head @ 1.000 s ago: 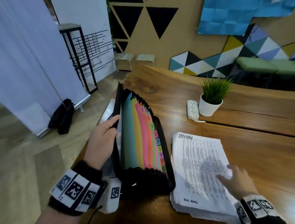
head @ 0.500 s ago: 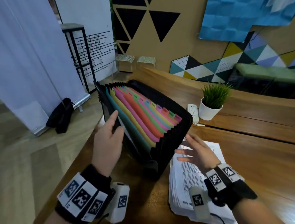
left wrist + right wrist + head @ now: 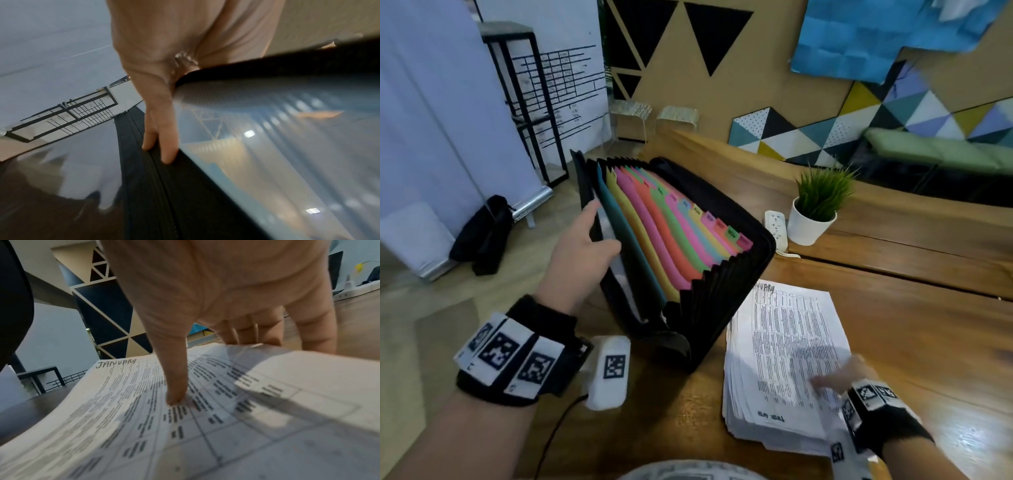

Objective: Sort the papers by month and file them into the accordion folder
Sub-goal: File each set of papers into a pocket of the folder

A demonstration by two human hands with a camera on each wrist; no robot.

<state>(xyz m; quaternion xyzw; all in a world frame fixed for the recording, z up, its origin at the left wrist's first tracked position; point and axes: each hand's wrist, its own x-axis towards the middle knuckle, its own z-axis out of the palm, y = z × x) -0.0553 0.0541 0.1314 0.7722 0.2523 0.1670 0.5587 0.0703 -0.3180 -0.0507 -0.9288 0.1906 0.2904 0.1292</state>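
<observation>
A black accordion folder (image 3: 722, 301) stands fanned open on the wooden table (image 3: 893, 325), leaning right, with coloured month-tabbed dividers (image 3: 671, 240). My left hand (image 3: 599, 233) grips its front wall, thumb inside and fingers along the zipper edge (image 3: 154, 178). To its right lies a stack of printed papers (image 3: 784, 342); the top sheet (image 3: 123, 402) is headed JANUARY. My right hand (image 3: 837, 371) holds that sheet near its right edge, with the thumb (image 3: 176, 395) pressed on top and the fingers (image 3: 246, 334) curled under the lifted edge.
A small potted plant (image 3: 815, 212) and a white power strip (image 3: 775, 226) sit behind the papers. The table's left edge runs just left of the folder, with floor and a black bag (image 3: 482, 233) beyond. A green bench (image 3: 935, 150) stands at the far right.
The folder went from upright to fanned open and leaning right. My right hand left the folder's side and came back down onto the paper stack, taking hold of the top sheet.
</observation>
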